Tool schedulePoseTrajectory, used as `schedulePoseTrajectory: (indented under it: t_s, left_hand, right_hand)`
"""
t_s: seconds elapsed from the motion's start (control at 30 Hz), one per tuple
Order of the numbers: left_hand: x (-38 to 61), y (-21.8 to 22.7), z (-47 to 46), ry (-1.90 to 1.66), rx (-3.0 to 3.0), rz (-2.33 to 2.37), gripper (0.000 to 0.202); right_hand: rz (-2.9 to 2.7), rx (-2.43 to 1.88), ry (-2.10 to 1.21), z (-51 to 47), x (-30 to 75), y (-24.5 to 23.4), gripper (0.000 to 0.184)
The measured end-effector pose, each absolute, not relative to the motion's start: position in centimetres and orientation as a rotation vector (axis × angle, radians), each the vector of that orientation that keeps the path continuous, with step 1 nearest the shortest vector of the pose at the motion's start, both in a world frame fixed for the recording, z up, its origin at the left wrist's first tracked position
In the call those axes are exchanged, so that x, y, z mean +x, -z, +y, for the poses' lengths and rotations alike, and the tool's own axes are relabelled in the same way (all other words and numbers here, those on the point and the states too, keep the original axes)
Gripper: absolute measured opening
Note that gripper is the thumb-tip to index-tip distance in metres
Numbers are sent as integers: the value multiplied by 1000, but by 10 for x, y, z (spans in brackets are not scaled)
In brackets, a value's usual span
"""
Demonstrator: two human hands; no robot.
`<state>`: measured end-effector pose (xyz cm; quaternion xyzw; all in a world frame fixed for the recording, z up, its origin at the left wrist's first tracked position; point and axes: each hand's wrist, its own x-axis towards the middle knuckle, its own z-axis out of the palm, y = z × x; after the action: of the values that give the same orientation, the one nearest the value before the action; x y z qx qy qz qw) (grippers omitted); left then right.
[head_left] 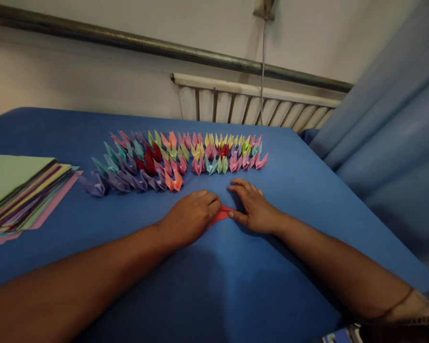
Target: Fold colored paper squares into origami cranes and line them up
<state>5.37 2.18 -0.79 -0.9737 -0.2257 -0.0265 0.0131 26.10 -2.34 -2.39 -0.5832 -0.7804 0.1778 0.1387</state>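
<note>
While left hand [195,215] holds it, red paper [220,216] looks folded, narrow | right hand [255,207] spread, thumb touching

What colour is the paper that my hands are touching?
The paper is coral red, best seen in the head view.

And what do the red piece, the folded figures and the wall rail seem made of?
Red piece: likely matte paper, by its thin edges. Folded figures: apparently matte paper, by their sharp creases. Wall rail: probably metal, by its dull sheen, though perhaps painted.
</note>
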Motion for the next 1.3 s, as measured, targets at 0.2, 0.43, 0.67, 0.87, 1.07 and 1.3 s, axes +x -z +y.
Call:
schedulePoseTrajectory:
  t_s: [0.2,0.43,0.67,0.87,1.07,1.3]
  left_hand:
    - [53,6,23,88,-3031,-662,26]
    - [52,3,22,59,-3035,-629,23]
    - [53,2,22,33,-3037,-637,23]
    - [52,5,22,87,-3042,-624,23]
    - [52,6,23,105,-3064,-606,25]
    - [51,5,23,151,-3095,-601,26]
  right_hand:
    - [-2304,-1699,-601,-26,264,18,63]
    - [-2280,-1583,-752,-20,278,22,57]
    - [-2136,-1789,-476,-21,260,31,55]
    - [-2209,-1805,-418,-23,259,27,51]
    - [-2212,-1810,-406,-24,259,26,53]
    - [-2281,-1856,-400,-26,258,23,57]
